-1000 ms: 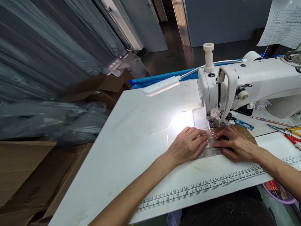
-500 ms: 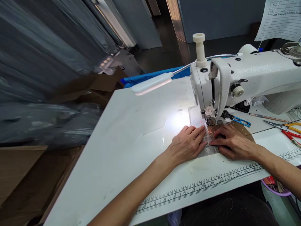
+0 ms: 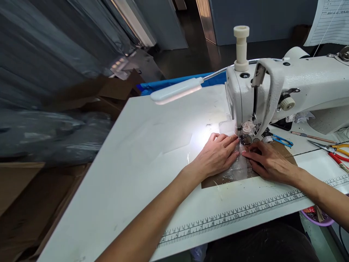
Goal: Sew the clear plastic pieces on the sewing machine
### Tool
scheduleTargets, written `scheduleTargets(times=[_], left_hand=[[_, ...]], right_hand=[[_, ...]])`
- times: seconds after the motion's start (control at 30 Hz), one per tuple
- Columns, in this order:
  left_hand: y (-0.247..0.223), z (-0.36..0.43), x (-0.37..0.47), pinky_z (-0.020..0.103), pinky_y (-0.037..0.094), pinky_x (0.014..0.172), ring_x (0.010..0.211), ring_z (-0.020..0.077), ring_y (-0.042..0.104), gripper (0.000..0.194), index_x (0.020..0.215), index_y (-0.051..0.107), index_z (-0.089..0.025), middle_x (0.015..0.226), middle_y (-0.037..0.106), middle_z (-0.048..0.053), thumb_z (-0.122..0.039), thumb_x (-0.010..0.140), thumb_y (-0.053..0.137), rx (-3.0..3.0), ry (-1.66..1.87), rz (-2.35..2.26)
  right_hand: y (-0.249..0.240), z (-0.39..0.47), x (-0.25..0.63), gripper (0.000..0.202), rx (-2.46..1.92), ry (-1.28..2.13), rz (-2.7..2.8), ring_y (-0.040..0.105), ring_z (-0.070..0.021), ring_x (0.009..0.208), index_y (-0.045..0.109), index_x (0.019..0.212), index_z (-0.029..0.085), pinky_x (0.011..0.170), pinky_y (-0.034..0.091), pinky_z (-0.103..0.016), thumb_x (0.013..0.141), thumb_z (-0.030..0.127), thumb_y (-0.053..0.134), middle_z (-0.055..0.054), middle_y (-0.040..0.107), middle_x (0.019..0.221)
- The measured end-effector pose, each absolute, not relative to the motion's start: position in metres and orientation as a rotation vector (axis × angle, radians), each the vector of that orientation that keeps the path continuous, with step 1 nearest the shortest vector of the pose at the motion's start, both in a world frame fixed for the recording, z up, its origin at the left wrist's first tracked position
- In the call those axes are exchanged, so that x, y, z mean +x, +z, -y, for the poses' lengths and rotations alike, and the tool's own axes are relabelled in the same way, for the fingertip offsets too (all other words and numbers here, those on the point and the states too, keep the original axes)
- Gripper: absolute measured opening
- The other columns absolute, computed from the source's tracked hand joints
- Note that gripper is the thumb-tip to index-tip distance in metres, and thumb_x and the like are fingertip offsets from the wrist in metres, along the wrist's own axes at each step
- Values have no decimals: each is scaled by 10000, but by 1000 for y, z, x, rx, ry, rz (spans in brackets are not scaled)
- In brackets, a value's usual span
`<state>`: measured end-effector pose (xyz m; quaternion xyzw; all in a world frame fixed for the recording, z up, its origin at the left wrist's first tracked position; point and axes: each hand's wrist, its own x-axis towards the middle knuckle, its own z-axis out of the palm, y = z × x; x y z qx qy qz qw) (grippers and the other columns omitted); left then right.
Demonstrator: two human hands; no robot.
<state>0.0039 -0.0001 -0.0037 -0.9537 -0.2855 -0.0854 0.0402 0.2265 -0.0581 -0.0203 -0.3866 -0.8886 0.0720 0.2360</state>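
A white sewing machine (image 3: pixel 305 80) stands at the right, with a pale fabric flower (image 3: pixel 248 127) by its needle. Sheer, shiny material (image 3: pixel 237 171) lies below the needle over a brown sheet (image 3: pixel 214 182). My left hand (image 3: pixel 219 154) rests flat on the material's left side, fingers spread and pointing at the presser foot. Just right of the needle, my right hand (image 3: pixel 265 160) pinches the material's edge between thumb and forefinger. The fingertips of both hands are close together but apart.
Blue snips (image 3: pixel 282 140), a thin brown-handled tool (image 3: pixel 313 137) and pliers (image 3: pixel 340 147) lie to the right. A lit lamp (image 3: pixel 177 90) hangs over the white table (image 3: pixel 122 163). Cardboard boxes (image 3: pixel 19 185) stand at the left.
The sheer material has shifted, and more of the brown sheet shows at its lower left. Both hands have moved slightly up in view. The machine appears farther right as the view has shifted.
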Motion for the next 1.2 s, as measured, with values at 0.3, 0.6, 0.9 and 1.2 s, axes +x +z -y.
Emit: scheduleTargets(times=[0.3, 0.6, 0.9, 1.2], left_hand=[[-5, 0, -1, 445, 407, 824, 1043, 293, 556, 522, 1296, 569, -130, 1224, 654, 147, -477, 1000, 314, -3006, -253, 910], [-11, -1, -2, 461, 421, 845, 1060, 298, 570, 531, 1277, 589, -118, 1267, 648, 155, -476, 994, 319, -2981, -322, 850], [-10, 2, 1, 466, 436, 818, 1028, 308, 575, 544, 1280, 592, -90, 1314, 623, 173, -470, 991, 330, -2896, -269, 822], [-5, 8, 5, 471, 434, 829, 1040, 312, 573, 524, 1290, 569, -76, 1363, 579, 181, -446, 996, 343, -2851, -249, 832]], right_hand=[[-20, 62, 227, 335, -1114, 241, 2441, 538, -252, 1052, 590, 1253, 212, 910, 545, -458, 979, 208, 398, -134, 545, 1135], [-24, 61, 229, 343, -1072, 230, 2416, 533, -245, 1081, 592, 1257, 199, 917, 548, -446, 962, 171, 420, -136, 541, 1157], [-25, 60, 230, 353, -1084, 293, 2390, 546, -259, 1079, 620, 1263, 252, 911, 554, -478, 966, 204, 435, -122, 565, 1131], [-25, 59, 230, 329, -1028, 254, 2339, 588, -238, 1028, 648, 1229, 248, 882, 572, -456, 959, 203, 467, -108, 598, 1075]])
